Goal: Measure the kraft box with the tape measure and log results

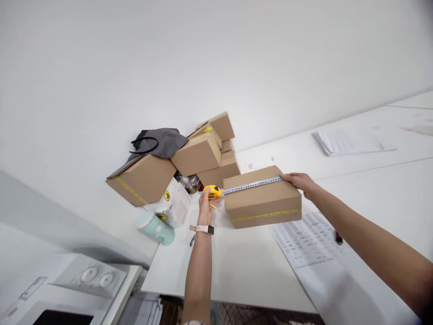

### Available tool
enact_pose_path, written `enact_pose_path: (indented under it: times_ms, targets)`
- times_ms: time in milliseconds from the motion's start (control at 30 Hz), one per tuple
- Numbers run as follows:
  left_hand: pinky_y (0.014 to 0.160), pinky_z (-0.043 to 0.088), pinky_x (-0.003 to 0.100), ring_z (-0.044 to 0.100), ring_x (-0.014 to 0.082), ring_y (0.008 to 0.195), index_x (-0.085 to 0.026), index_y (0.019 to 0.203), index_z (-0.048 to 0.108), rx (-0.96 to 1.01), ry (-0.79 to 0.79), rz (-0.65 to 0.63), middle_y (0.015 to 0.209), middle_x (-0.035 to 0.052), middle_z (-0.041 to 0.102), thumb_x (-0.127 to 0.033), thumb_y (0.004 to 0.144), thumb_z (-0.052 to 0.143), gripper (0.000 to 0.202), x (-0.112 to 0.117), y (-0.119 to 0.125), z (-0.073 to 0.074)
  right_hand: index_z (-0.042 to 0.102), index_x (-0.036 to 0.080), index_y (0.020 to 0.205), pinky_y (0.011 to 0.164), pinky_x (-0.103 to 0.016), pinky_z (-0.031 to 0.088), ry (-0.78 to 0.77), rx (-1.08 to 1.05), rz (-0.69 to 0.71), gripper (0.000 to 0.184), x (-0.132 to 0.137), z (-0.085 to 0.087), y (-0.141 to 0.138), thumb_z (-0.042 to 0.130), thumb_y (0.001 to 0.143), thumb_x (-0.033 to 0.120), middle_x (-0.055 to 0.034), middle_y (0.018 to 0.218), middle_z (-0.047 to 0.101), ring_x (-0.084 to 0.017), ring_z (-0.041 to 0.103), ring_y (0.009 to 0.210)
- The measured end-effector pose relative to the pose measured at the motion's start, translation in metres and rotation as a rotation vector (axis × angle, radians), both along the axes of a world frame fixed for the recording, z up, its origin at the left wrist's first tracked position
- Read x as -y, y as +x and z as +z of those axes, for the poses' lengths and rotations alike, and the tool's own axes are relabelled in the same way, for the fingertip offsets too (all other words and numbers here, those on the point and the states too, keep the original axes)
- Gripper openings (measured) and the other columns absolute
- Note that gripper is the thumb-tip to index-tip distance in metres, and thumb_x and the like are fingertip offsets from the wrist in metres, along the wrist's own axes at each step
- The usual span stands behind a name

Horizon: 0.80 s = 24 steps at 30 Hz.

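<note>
A closed cardboard box (267,203) with a yellow tape stripe lies on the white table (257,266). My left hand (204,205), with a watch on its wrist, is closed round a yellow tape measure case (213,191) at the box's left top edge. The white tape blade (252,184) runs along the box's far top edge. My right hand (301,181) presses the blade's end down at the box's right corner, fingers together.
Several stacked cardboard boxes (199,153) stand against the wall, with a grey bag (158,142) on one. A mint green cylinder (156,227) lies on its side at the left. Printed sheets (304,239) and a paper stack (345,142) lie on the table. A white machine (88,280) stands lower left.
</note>
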<state>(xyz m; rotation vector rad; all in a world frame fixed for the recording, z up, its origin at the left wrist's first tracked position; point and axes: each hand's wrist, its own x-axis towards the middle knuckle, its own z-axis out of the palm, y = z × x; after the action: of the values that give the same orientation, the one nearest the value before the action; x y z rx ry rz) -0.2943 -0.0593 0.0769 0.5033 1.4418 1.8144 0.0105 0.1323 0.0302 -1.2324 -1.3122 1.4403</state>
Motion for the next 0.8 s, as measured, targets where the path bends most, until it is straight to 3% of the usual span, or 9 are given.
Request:
enact_pose_path:
  times_ms: [100,233,333,433,500,533,700,800]
  targets:
    - [0.086,0.057,0.040,0.066,0.0219,0.100,-0.016,0.121,0.061,-0.061,0.073,-0.010,0.118,0.0091,0.065,-0.037,0.094,0.066,0.035,0.013,0.017,0.010,0.067,0.022,0.067,0.071,-0.036,0.052,0.055,0.056,-0.071,0.022,0.003,0.011,0.004,0.081,0.066,0.040,-0.0077,0.073,0.072,-0.027,0.067,0.084]
    - [0.089,0.056,0.036,0.071,0.0231,0.096,-0.017,0.105,0.062,-0.081,0.136,-0.169,0.110,0.0082,0.071,-0.041,0.074,0.085,0.046,0.052,0.062,0.010,0.067,0.024,0.077,0.083,-0.035,0.051,0.242,-0.030,-0.072,0.025,0.013,0.039,0.013,0.075,0.074,0.048,-0.0050,0.088,0.074,-0.023,0.066,0.091]
    - [0.078,0.058,0.040,0.074,0.0283,0.084,-0.016,0.106,0.063,-0.026,0.071,-0.390,0.100,0.0112,0.073,-0.033,0.057,0.094,0.060,0.085,0.110,-0.005,0.069,0.024,0.086,0.089,-0.037,0.050,0.424,-0.083,0.097,0.036,0.024,0.060,0.015,0.071,0.077,0.059,-0.0057,0.094,0.075,-0.024,0.066,0.095]
    - [0.065,0.059,0.040,0.075,0.0286,0.072,-0.019,0.122,0.061,0.113,0.011,-0.721,0.103,0.0104,0.069,-0.027,0.053,0.095,0.077,0.098,0.156,-0.020,0.072,0.022,0.090,0.089,-0.037,0.051,0.527,0.112,0.402,0.041,0.027,0.073,0.000,0.064,0.083,0.062,-0.0067,0.098,0.075,-0.025,0.067,0.096]
    - [0.064,0.059,0.038,0.074,0.0264,0.071,-0.019,0.119,0.061,0.199,0.052,-0.857,0.105,0.0094,0.067,-0.030,0.058,0.092,0.070,0.090,0.174,-0.021,0.074,0.021,0.094,0.090,-0.035,0.050,0.594,0.311,0.523,0.040,0.019,0.078,-0.020,0.056,0.090,0.056,-0.0066,0.106,0.075,-0.025,0.067,0.099]
    - [0.065,0.059,0.038,0.074,0.0262,0.071,-0.018,0.116,0.061,0.233,0.086,-0.862,0.105,0.0096,0.066,-0.034,0.061,0.090,0.065,0.082,0.179,-0.018,0.075,0.021,0.096,0.092,-0.034,0.050,0.628,0.405,0.539,0.038,0.012,0.080,-0.032,0.052,0.093,0.051,-0.0064,0.111,0.075,-0.024,0.067,0.102]
    - [0.070,0.059,0.039,0.074,0.0290,0.078,-0.011,0.110,0.065,0.308,0.141,-0.697,0.108,0.0150,0.069,-0.057,0.071,0.075,0.061,0.034,0.165,0.001,0.077,0.019,0.093,0.102,-0.044,0.041,0.616,0.657,0.430,0.036,-0.029,0.072,-0.083,0.047,0.095,0.037,-0.0107,0.111,0.075,-0.030,0.061,0.114]
    - [0.075,0.058,0.040,0.074,0.0279,0.080,-0.011,0.106,0.065,0.302,0.112,-0.672,0.106,0.0139,0.070,-0.058,0.075,0.071,0.056,0.023,0.158,-0.003,0.077,0.019,0.093,0.099,-0.045,0.040,0.602,0.763,0.381,0.038,-0.040,0.057,-0.093,0.046,0.095,0.041,-0.0125,0.104,0.076,-0.032,0.062,0.112]
